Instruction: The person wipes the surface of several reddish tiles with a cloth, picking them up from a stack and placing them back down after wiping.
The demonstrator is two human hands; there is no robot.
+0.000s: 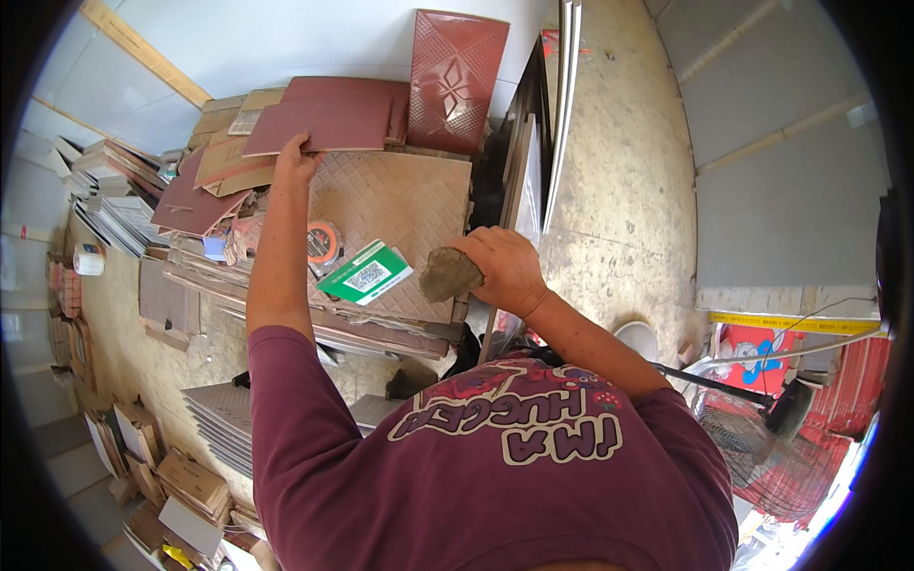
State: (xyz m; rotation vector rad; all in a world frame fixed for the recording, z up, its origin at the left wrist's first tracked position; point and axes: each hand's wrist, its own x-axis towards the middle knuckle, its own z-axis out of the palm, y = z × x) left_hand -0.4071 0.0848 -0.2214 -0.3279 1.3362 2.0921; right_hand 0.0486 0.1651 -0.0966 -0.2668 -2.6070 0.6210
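My left hand [300,157] is closed on the near edge of a flat, smooth maroon tile [328,126], its fingers partly hidden. The tile lies over similar maroon pieces at the back of a waist-high stack. In my right hand [505,266] is a rough grey-brown lump [449,274], like a sponge or stone; I cannot tell which. It is over the right side of the stack's tan, diamond-patterned top sheet [390,205]. Between my hands lie a green-and-white card [365,273] with a square code and an orange-and-black tape measure [324,244].
A maroon tile with a raised diamond pattern [458,81] leans upright against the wall. Cardboard pieces [231,164] lie left of the stack. Tall panels [557,124] stand on edge at right. Tile stacks [217,419] and a fan [752,447] are on the floor.
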